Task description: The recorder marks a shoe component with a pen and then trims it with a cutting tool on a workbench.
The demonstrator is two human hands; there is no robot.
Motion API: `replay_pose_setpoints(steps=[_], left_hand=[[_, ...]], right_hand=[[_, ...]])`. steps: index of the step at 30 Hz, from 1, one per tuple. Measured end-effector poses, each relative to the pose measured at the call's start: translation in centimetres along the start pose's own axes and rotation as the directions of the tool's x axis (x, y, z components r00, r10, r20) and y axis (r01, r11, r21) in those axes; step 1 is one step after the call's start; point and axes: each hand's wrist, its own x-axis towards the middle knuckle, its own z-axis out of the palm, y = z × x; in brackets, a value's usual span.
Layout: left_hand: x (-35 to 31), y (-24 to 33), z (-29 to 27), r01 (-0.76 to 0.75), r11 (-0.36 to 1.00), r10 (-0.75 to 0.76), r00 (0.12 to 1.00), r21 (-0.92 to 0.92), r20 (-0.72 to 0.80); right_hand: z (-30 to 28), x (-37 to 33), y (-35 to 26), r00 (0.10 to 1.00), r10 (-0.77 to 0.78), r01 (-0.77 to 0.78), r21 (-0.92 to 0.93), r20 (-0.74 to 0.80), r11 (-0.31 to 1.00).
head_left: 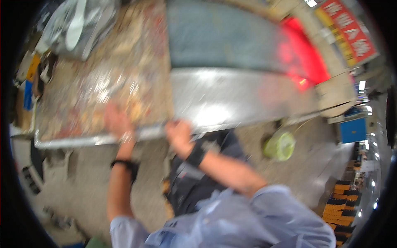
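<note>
My left hand is over the front edge of a worn, mottled tabletop; its fingers are smeared by motion. Close to it on the right, my right hand is curled at the table's metal rim, where the mottled surface meets a shiny metal sheet. Whether anything is inside its fingers is hidden by blur. Glossy reflections lie on the mottled top beyond my left hand. Dark bands circle both wrists.
Behind the metal sheet lies a blue-grey mat, with red light at its right. A clear plastic bag with a white spoon-shaped piece rests at the far left. A yellow-green bucket stands on the floor, right of my legs.
</note>
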Motion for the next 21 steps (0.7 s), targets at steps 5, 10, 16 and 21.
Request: replay_pose_setpoints(steps=[5, 10, 16, 21], left_hand=[[1.1, 2.7, -2.4, 0.078, 0.997, -0.079, 0.997, -0.023, -0.006], [1.0, 3.2, -3.0, 0.096, 0.994, -0.095, 0.995, -0.046, 0.034], [0.7, 3.2, -1.8, 0.118, 0.993, -0.117, 0.99, -0.02, 0.081], [1.2, 1.5, -0.6, 0.007, 0.997, -0.01, 0.999, 0.077, 0.048]], right_hand=[[0.3, -0.6, -1.7, 0.99, 0.027, -0.04, -0.094, -0.136, 0.995], [0.3, -1.2, -3.1, 0.974, 0.057, -0.102, -0.201, -0.219, 0.974], [0.4, -0.5, -2.4, 0.964, 0.052, -0.111, -0.216, -0.26, 0.97], [0.9, 0.1, -1.3, 0.982, -0.056, 0.009, -0.25, -0.182, 0.968]])
